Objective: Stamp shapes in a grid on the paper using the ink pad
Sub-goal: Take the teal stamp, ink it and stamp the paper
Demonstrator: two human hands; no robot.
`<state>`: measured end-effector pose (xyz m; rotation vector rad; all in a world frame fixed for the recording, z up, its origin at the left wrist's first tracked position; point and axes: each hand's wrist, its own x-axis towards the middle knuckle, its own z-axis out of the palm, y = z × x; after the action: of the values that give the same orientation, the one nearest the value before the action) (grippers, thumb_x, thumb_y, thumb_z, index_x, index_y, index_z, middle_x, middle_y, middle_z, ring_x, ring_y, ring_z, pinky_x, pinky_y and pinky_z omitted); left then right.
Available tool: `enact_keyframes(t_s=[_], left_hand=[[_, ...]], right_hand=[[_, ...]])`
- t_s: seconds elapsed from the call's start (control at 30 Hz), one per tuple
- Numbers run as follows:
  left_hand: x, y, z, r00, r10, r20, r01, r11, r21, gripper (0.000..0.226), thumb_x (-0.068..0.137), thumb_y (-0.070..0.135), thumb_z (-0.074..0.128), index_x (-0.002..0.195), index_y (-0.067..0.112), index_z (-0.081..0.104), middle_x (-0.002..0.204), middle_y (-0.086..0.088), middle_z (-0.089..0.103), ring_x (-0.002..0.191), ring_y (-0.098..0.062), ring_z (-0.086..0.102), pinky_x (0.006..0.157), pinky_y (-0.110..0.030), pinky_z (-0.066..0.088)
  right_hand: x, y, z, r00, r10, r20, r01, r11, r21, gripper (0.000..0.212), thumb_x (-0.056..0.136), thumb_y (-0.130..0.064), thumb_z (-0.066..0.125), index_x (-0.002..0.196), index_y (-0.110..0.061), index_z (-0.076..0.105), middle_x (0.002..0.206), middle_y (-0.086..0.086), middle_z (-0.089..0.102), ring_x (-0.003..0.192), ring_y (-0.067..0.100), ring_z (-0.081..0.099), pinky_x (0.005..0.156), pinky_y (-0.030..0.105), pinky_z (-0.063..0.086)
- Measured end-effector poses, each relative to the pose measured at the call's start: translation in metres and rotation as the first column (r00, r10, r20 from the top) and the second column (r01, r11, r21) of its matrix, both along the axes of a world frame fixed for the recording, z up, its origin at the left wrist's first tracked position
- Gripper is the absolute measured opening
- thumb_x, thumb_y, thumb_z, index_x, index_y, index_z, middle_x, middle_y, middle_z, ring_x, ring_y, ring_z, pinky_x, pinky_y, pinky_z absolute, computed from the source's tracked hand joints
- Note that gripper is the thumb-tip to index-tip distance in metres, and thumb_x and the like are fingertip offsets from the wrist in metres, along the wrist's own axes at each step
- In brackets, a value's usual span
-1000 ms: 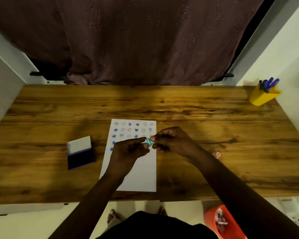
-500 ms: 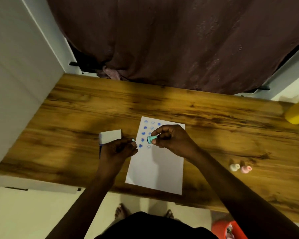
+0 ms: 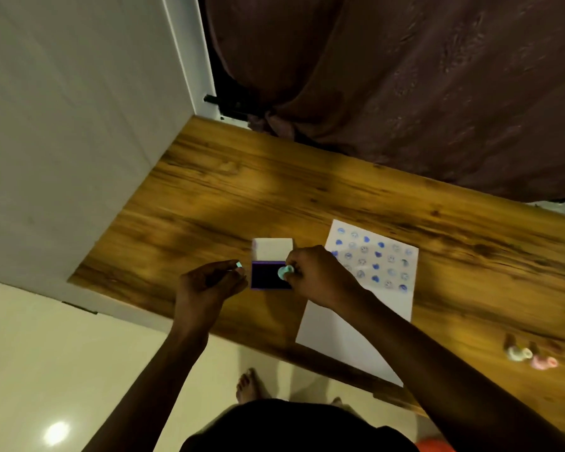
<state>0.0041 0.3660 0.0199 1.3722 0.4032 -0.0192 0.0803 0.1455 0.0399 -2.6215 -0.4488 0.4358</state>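
An open ink pad (image 3: 267, 276) with a dark blue pad and a raised white lid lies on the wooden table (image 3: 307, 197). My right hand (image 3: 320, 275) pinches a small teal stamp (image 3: 284, 272) over the pad's right side; whether it touches the ink I cannot tell. Left of the pad, my left hand (image 3: 211, 282) holds a small teal cap (image 3: 238, 264) between its fingertips. The white paper (image 3: 359, 321) lies to the right, its upper half filled with rows of blue stamped hearts and faces.
Two small stamps, one white (image 3: 517, 353) and one pink (image 3: 543, 362), lie on the table at the right. A white wall (image 3: 79, 125) bounds the table's left end, and a brown curtain (image 3: 388, 76) hangs behind it. Bare feet show below the table's near edge.
The view has swung left. My right hand carried the teal stamp from above the paper to the ink pad. My left hand, holding the cap, moved left off the paper.
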Motion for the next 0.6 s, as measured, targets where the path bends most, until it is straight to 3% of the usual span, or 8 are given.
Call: enact_keyframes(t_s=[0.13,0.37,0.6], left_hand=[[0.002,0.015,-0.004,1.0,-0.003,0.003,0.003,1.0,-0.019,0.02,0.089,0.014,0.08,0.109,0.01,0.08,0.1,-0.014,0.082,0.096,-0.032,0.08,0.08,-0.03,0.064],[0.014,0.022,-0.015,0.999,-0.033,-0.015,0.032,0.999,-0.028,0.02,0.089,0.014,0.08,0.109,0.01,0.08,0.1,-0.014,0.082,0.096,-0.031,0.08,0.078,-0.029,0.064],[0.026,0.016,-0.021,0.995,-0.101,-0.013,0.101,0.995,-0.026,0.019,0.086,0.023,0.083,0.105,0.018,0.082,0.101,-0.008,0.083,0.097,-0.026,0.08,0.077,-0.028,0.064]], right_hand=[[0.001,0.012,-0.009,0.998,0.065,0.019,-0.061,0.985,-0.158,0.033,0.098,-0.035,0.062,0.123,-0.014,0.063,0.126,0.011,0.067,0.114,0.027,0.066,0.093,0.034,0.058],[-0.004,0.023,-0.026,1.0,0.015,0.002,-0.015,0.983,-0.185,0.041,0.096,-0.028,0.067,0.133,-0.014,0.059,0.139,0.009,0.062,0.126,0.028,0.062,0.105,0.036,0.05],[-0.012,0.033,-0.042,1.0,0.004,0.017,0.001,0.961,-0.277,0.037,0.091,-0.024,0.073,0.125,-0.013,0.064,0.125,0.011,0.068,0.115,0.028,0.067,0.1,0.037,0.052]])
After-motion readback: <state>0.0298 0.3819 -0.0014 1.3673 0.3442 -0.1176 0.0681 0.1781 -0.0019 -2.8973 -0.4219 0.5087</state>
